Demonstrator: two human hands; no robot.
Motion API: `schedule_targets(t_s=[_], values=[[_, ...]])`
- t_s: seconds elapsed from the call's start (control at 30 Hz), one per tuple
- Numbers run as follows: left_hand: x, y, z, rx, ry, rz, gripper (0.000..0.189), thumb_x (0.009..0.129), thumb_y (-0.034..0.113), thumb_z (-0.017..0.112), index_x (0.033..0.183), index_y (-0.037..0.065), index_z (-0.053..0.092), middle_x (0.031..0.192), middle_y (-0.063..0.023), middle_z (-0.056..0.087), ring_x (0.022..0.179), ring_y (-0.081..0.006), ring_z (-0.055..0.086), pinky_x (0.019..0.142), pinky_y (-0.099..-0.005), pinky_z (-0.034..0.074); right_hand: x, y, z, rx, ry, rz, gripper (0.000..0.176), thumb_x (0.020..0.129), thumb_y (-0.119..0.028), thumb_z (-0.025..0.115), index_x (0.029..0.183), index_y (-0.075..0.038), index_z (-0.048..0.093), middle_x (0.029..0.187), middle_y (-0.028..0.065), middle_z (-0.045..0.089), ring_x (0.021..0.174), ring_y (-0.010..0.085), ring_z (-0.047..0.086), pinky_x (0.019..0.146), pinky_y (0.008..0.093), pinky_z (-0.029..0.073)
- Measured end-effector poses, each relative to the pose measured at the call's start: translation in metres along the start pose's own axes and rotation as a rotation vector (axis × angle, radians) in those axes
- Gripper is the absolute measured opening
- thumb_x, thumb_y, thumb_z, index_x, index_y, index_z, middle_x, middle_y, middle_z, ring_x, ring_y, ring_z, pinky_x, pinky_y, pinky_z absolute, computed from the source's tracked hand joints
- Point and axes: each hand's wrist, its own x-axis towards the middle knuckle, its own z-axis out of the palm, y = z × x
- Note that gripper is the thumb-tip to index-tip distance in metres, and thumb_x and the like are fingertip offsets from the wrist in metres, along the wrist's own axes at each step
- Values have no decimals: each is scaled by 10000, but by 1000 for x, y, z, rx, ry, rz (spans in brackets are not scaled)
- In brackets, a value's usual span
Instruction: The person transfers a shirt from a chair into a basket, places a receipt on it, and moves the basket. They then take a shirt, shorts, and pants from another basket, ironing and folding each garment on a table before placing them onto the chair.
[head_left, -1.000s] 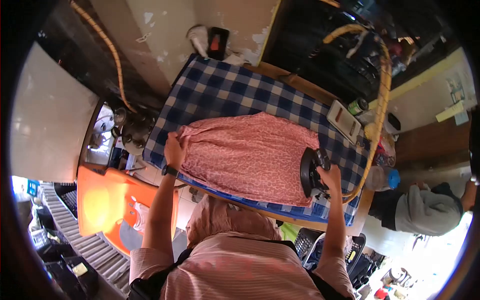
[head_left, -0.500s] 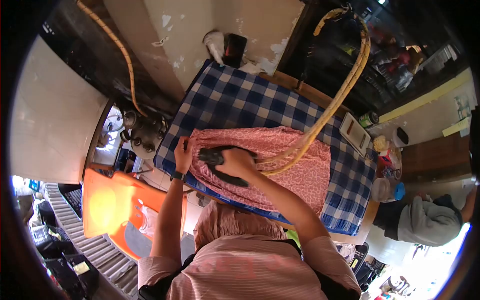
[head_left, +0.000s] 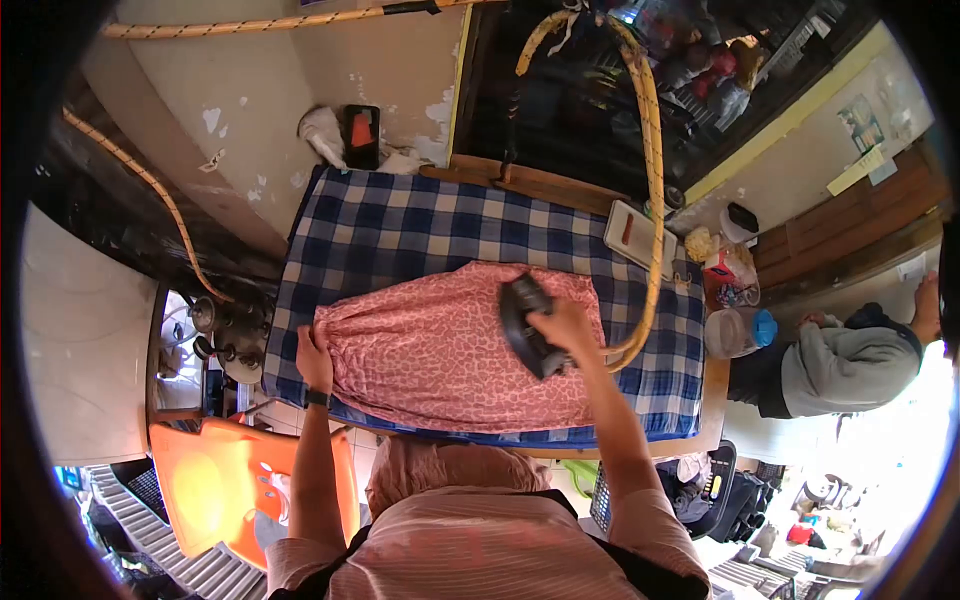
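Seen from overhead, a cramped workroom with peeling cream walls holds a counter [head_left: 713, 395] spread with a blue-and-white checked cloth [head_left: 420, 225], which seems to serve as padding. A pink garment [head_left: 430, 350] with a small print lies flat across the middle of the frame, its length running left to right.

The person's left hand [head_left: 314, 358] sits at the garment's left end. Its fingers are curled tight onto the gathered edge, apparently pinning the fabric so that it lies taut. A dark watch [head_left: 317, 398] bands that wrist.

The right hand [head_left: 566, 326], right of centre, is closed around the handle of a dark iron [head_left: 522, 318]. The iron rests sole-down on the garment's right part. A thick yellow braided hose [head_left: 652, 180] loops from beside the iron up to the top of the frame, hung high so that it stays off the cloth.

Small items sit apart at the counter's right edge, away from the garment:
- a white tray [head_left: 628, 230]
- a clear jar with a blue lid [head_left: 738, 333]

An orange chair [head_left: 200, 480] stands at lower left. Another person in grey [head_left: 840, 365] is at the far right.
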Motion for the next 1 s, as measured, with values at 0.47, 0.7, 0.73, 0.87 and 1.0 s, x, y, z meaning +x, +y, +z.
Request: schedule_targets(t_s=[0.47,0.7,0.73,0.87,1.0], values=[[21,31,-14,7,-63,184,424,882,421,616,948,12,526,898,-223,591,856,-433,573,694,-467,463,-22,-30,-11,-90,-325,-502,631,602,-342,745,1169,-89,635,1059,192,666,978,353,639,856,406,513],[27,39,-12,-116,64,139,288,955,309,531,952,26,480,943,-200,545,856,-462,537,674,-486,453,-23,-191,92,-200,-447,-785,454,660,-348,682,992,-39,672,849,221,677,802,358,667,737,447,538],[28,40,-12,-119,66,147,288,955,309,531,952,26,480,943,-200,545,856,-462,537,674,-486,453,-17,-203,101,-195,-443,-756,413,672,-341,675,946,-33,677,848,220,676,805,356,667,735,449,537],[29,42,-4,-127,66,149,247,956,302,528,956,58,493,948,-188,555,861,-443,547,672,-487,468,7,-213,101,-135,-321,-572,382,693,-340,665,926,-39,694,865,223,677,817,365,665,739,459,534],[30,28,9,60,57,172,258,948,309,539,979,55,508,957,-175,570,875,-423,569,685,-473,486,28,-167,46,-93,-171,-342,464,682,-396,685,927,-2,697,923,241,672,873,378,659,776,459,527]])
